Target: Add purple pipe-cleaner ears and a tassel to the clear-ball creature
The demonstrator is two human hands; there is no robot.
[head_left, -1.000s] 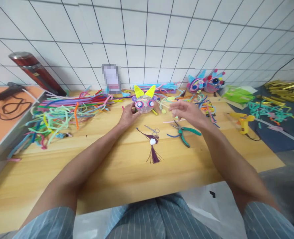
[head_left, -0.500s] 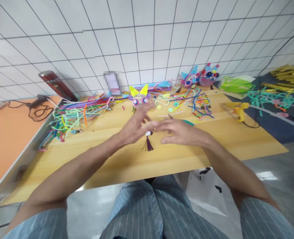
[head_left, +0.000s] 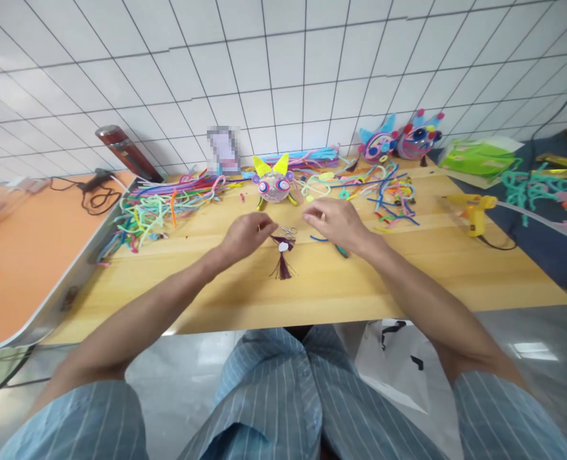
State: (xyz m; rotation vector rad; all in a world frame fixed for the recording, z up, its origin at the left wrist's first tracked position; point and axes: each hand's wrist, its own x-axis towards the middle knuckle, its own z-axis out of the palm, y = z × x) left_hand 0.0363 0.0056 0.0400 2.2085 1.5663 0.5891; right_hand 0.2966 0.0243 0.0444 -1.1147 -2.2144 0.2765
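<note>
My left hand [head_left: 245, 237] is closed in a pinch over the table; whatever its fingertips hold, if anything, is too small to make out. Opposite it, my right hand [head_left: 338, 222] is also closed, its fingertips pointing left, and their contents cannot be made out. Between and just below the hands lies a dark purple tassel [head_left: 284, 267] with a white disc [head_left: 283, 246] on it. Small scissors [head_left: 290, 232] rest just above the tassel. Behind the hands stands a round craft creature [head_left: 276, 187] with yellow horns and big ringed eyes.
Piles of coloured pipe cleaners [head_left: 151, 211] lie on the left. Two blue-eared craft creatures [head_left: 378, 145] stand by the wall. A yellow glue gun [head_left: 475, 216] is at the right, a red thermos [head_left: 128, 153] back left. A green strip [head_left: 341, 250] lies by my right wrist.
My hands have moved apart from their crossed position over the table, and their fingers have curled in. The scissors and the whole horned creature now show. The view has shifted slightly.
</note>
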